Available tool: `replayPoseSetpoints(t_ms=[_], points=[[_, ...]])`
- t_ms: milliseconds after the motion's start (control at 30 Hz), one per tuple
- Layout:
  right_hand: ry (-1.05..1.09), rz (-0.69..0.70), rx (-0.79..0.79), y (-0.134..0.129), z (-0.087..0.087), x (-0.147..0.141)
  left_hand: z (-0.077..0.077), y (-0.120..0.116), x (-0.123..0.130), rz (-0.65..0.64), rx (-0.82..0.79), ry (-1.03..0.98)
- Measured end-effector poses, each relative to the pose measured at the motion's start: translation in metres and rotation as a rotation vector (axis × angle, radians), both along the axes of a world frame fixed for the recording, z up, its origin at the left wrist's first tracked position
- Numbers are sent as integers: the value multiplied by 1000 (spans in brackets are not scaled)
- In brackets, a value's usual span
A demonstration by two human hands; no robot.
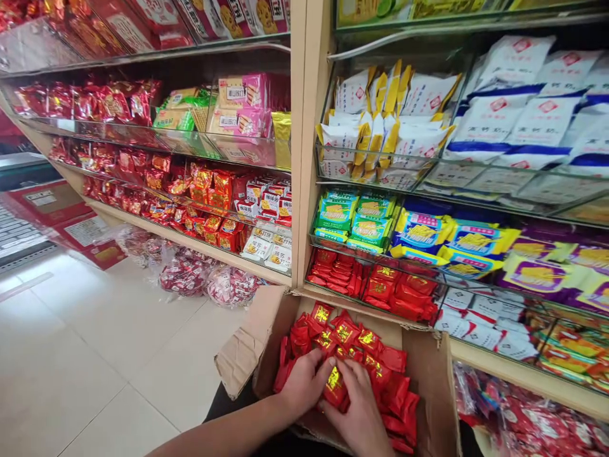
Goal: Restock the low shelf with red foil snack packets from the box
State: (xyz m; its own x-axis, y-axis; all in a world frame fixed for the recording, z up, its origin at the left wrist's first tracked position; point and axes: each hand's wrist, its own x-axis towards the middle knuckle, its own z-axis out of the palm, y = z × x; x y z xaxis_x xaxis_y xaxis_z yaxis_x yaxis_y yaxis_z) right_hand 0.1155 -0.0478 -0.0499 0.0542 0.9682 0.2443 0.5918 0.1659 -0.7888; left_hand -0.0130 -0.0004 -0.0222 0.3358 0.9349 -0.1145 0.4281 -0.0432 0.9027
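Note:
A cardboard box [428, 374] with its flaps folded out sits in front of me, holding many small red packets [394, 358] with gold print. Both of my hands reach down into it. Between them is one red packet [335, 386], gold lettering facing up. My left hand [304, 384] is closed at its left side, with the thumb along its upper edge and the other fingers partly hidden. My right hand [358, 406] curls round the same packet from the right, fingers bent over its side and thumb at its lower edge.
Glass-fronted shelves [375, 254] of wrapped snacks rise behind the box. Similar red packets [399, 292] fill a low compartment just beyond it. Plastic bags of goods [233, 285] lie on the tiled floor [109, 336] at left, and more bags [547, 412] sit at lower right.

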Motion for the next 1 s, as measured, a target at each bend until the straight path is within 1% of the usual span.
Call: replayPoseSetpoints(t_ms=[33, 67, 133, 200, 267, 367, 467, 567, 667, 733, 800, 833, 867, 900, 933, 967, 1000], points=[[105, -36, -18, 1, 3, 0, 0, -1, 3, 33, -23, -41], [222, -103, -40, 2, 5, -1, 1, -1, 6, 62, -11, -78], [432, -265, -107, 7, 8, -2, 4, 0, 9, 114, 57, -132], [537, -383, -176, 12, 9, -3, 9, -1, 11, 142, 133, -144], [554, -420, -210, 15, 10, -3, 12, -2, 13, 147, 169, -147], [560, -473, -222, 15, 10, -1, 12, -3, 13, 129, 111, -196], [567, -491, -274, 13, 11, 1, 5, -4, 12, 107, 52, -255], [574, -507, -319, 13, 13, 1, -7, -6, 12, 138, 2, -340], [624, -458, -346, 12, 16, 0, -17, -9, 13, 187, -54, -432], [636, -344, -340, 10, 19, 0, -19, -8, 8, 183, -58, -412], [609, -174, -346, 7, 24, 3, -14, -2, -1, 101, -30, -291], [583, -84, -354, 7, 27, 6, -9, 4, -8, 45, 19, -205], [551, -11, -361, 8, 31, 9, -3, 11, -15, -1, 101, -109], [510, 23, -354, 11, 35, 13, 4, 21, -22, -24, 212, -10], [463, 16, -330, 17, 40, 17, 10, 33, -30, -11, 346, 87], [412, -23, -300, 25, 46, 22, 14, 46, -37, 36, 469, 181], [366, -80, -268, 36, 52, 27, 17, 60, -43, 105, 553, 273]])
